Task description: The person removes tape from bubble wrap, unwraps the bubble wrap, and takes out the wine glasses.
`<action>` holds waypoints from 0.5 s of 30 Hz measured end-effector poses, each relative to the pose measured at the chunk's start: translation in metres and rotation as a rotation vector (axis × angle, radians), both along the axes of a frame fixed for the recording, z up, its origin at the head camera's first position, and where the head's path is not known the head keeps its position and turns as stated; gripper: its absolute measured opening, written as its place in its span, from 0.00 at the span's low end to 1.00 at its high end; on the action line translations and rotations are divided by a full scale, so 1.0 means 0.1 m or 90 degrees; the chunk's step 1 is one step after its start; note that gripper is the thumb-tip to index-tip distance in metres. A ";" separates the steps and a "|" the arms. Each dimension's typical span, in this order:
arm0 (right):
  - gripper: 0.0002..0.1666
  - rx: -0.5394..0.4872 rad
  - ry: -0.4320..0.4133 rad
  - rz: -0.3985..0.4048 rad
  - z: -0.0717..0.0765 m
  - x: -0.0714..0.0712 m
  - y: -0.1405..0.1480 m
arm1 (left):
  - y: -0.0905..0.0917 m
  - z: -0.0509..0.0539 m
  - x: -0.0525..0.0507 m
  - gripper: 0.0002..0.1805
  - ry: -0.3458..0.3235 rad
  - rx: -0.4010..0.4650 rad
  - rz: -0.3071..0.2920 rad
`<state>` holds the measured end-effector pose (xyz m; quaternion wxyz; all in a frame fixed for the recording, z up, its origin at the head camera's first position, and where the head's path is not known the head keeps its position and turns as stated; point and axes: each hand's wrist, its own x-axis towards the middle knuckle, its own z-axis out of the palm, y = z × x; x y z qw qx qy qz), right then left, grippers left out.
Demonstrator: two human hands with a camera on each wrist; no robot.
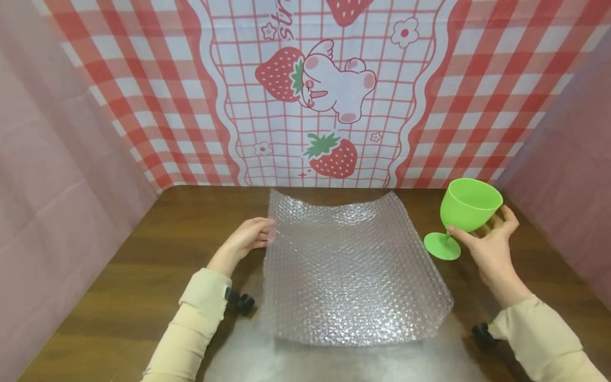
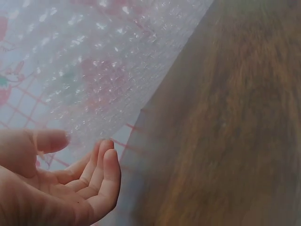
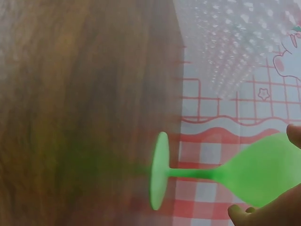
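A sheet of clear bubble wrap [image 1: 348,265] lies on the brown wooden table, its far corners turned up. At its left edge is my left hand [image 1: 250,236], fingertips overlapping the wrap. In the left wrist view a gap shows between the thumb and the bent fingers [image 2: 109,176] of that hand. To the right of the wrap, my right hand [image 1: 494,252] holds a bright green plastic goblet [image 1: 465,209] by its bowl, thumb on the near side and fingers behind. The goblet leans right, its mouth up; whether its foot [image 3: 160,172] touches the table cannot be told.
The wooden table [image 1: 157,254] reaches back to a red-and-white checked cloth [image 1: 157,95] printed with strawberries and a white cartoon animal. Pink curtains [image 1: 62,132] hang on both sides. A pale glossy patch [image 1: 334,363] shows on the table in front of the wrap.
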<state>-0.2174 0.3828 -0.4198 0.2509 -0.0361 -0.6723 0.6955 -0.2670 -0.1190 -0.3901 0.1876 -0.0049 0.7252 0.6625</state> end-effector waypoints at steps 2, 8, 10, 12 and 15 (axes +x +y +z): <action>0.61 0.002 0.014 0.005 -0.03 -0.03 0.05 | -0.03 0.01 0.01 0.23 0.008 -0.012 -0.007; 0.57 0.051 -0.006 0.005 0.28 0.11 -0.06 | -0.17 0.11 0.01 0.24 0.049 -0.045 -0.027; 0.54 0.100 -0.038 0.002 0.49 0.24 -0.19 | -0.21 0.17 0.01 0.25 0.060 -0.067 -0.028; 0.52 0.149 -0.059 0.003 0.67 0.36 -0.30 | -0.24 0.24 0.00 0.25 0.074 -0.096 -0.027; 0.49 0.218 -0.076 0.014 0.89 0.48 -0.39 | -0.29 0.37 0.01 0.25 0.105 -0.150 -0.027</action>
